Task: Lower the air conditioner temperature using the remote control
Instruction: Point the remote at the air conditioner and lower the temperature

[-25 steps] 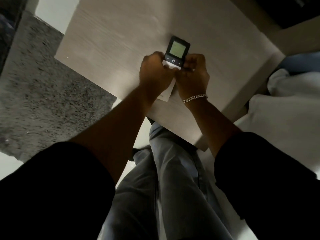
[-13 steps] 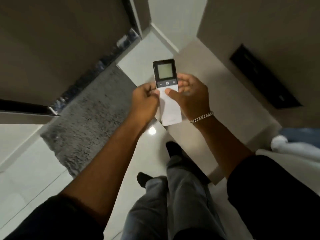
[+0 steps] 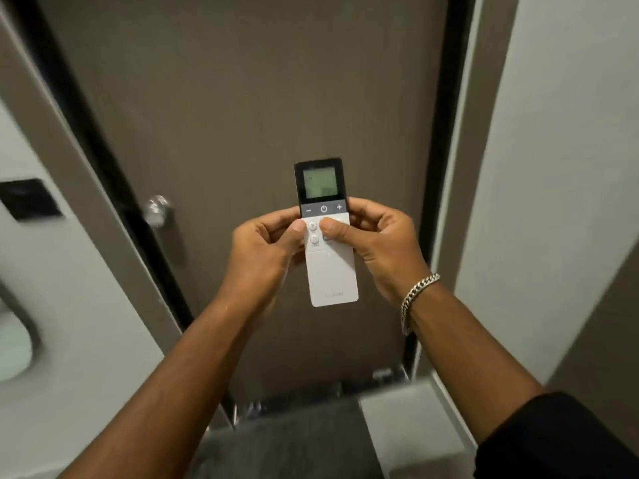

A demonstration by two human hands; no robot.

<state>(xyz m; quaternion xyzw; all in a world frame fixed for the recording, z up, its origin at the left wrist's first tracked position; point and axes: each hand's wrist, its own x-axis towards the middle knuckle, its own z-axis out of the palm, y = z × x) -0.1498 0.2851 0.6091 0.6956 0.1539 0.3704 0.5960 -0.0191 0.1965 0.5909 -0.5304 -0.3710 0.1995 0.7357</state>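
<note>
The remote control (image 3: 332,271) is a slim white bar with a dark top holding a small lit screen and a row of minus, power and plus keys. I hold it upright at arm's length in the middle of the head view. My left hand (image 3: 262,243) grips its left edge, thumb beside the round buttons. My right hand (image 3: 377,243), with a silver chain on the wrist, grips the right edge, its thumb resting on the white buttons just under the grey key row. No air conditioner is in view.
A brown door (image 3: 242,115) with a metal knob (image 3: 159,210) fills the view straight ahead. A black wall panel (image 3: 29,198) is on the white wall at left. A grey rug (image 3: 287,444) lies on the floor below, with a white wall (image 3: 560,167) at right.
My view has swung up from the table and floor to the door. The remote was lifted off the table and both hands now hold it upright, with the right thumb moved onto the buttons.
</note>
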